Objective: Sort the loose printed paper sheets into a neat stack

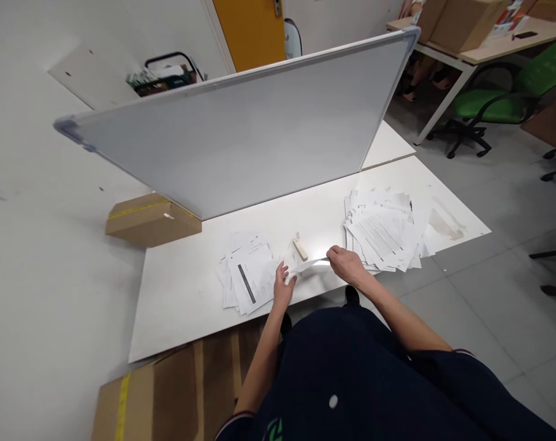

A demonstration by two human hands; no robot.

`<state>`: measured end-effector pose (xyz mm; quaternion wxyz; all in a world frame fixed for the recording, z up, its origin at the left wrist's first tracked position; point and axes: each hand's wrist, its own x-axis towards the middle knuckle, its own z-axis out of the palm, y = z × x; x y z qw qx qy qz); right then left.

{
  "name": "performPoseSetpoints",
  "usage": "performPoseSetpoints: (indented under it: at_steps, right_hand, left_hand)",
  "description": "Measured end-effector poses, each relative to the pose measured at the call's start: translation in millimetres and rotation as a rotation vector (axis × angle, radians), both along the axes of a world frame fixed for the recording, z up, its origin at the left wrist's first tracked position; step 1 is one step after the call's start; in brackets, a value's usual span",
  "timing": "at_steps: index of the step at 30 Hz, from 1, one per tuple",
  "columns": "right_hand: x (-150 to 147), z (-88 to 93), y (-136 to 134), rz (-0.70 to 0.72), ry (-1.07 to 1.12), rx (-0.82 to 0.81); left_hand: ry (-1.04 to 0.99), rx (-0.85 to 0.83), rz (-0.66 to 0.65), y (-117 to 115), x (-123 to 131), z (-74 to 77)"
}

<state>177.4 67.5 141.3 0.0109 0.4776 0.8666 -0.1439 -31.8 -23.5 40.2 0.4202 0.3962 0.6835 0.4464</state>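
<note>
My right hand (346, 265) pinches the right end of a white paper sheet (311, 264), which is seen almost edge-on above the table. At the sheet's left end, my left hand (283, 288) has its thumb and fingers apart; I cannot tell whether they touch the paper. Just beyond the sheet lies a small cream-coloured oblong object (300, 248), its kind unclear. A loose stack of printed papers (250, 278) is beside my left hand. To the right of my right hand sits a larger, untidy pile of printed sheets (381, 229).
A whiteboard (259, 128) stands upright along the back of the white table (176, 294). One cardboard box (153, 220) rests at the table's back left; cardboard boxes (176, 392) stand below its front edge. A green chair (493, 104) and another desk (477, 55) are at right.
</note>
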Motion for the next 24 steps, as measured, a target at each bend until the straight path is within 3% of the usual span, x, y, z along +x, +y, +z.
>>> performPoseSetpoints:
  at_steps: [4, 9, 14, 20, 24]
  right_hand:
    - [-16, -5.4, -7, 0.093, -0.208, 0.036]
    - [-25, -20.6, -10, 0.113, -0.257, 0.001]
    - [-23, -24.4, -11, 0.120, -0.244, 0.036]
    - [-17, -19.1, -6, 0.132, -0.167, -0.022]
    - [8, -26.7, 10, -0.021, -0.035, -0.137]
  left_hand:
    - [0.184, 0.033, -0.091, -3, 5, -9.4]
    - [0.287, 0.060, -0.142, 1, 8, -19.3]
    - [0.289, 0.043, -0.137, 2, 7, -22.7]
    - [0.266, 0.017, -0.095, 4, 8, -11.8]
    - [0.238, 0.042, -0.016, 7, 9, 0.6]
